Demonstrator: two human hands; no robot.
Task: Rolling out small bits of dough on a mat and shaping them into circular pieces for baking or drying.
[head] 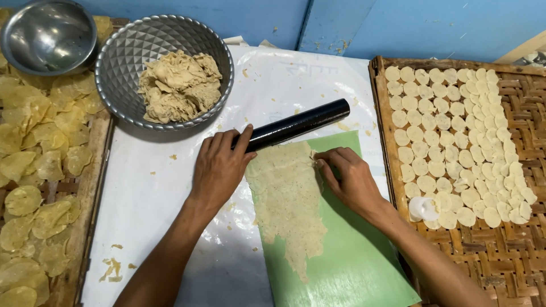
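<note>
Step in hand, by my read: rolling out dough, in the pause between passes.

- Left hand (219, 165) lies palm-down on the near end of the black rolling pin (296, 125), fingers spread over it, pressing rather than wrapped around. No closed grasp.
- Right hand (350, 179) lies flat on the green sheet (352, 256), fingertips pinching or nudging the top right edge of the rolled dough sheet (287, 199). Can't tell whether it truly grips that edge or only touches it.
- Dough sheet is thin, ragged and long, on the left part of the green sheet, which lies toward the near edge of the white plastic table cover (153, 193). Pin rests just past the dough's far end, angled toward the far right.
- Metal bowl (122, 62) of raw dough lumps (179, 85) at the far left edge of the cover.
- Woven tray (512, 256) at the right edge carries rows of cut dough discs (455, 142).
- Left-side tray (91, 187) holds yellow dried chips (34, 165); empty steel bowl (48, 34) sits on its far corner.

Next move likely calls for both palms on the pin and even pressure toward the near edge, with the dough's edge kept flat so it doesn't fold or tear.
</note>
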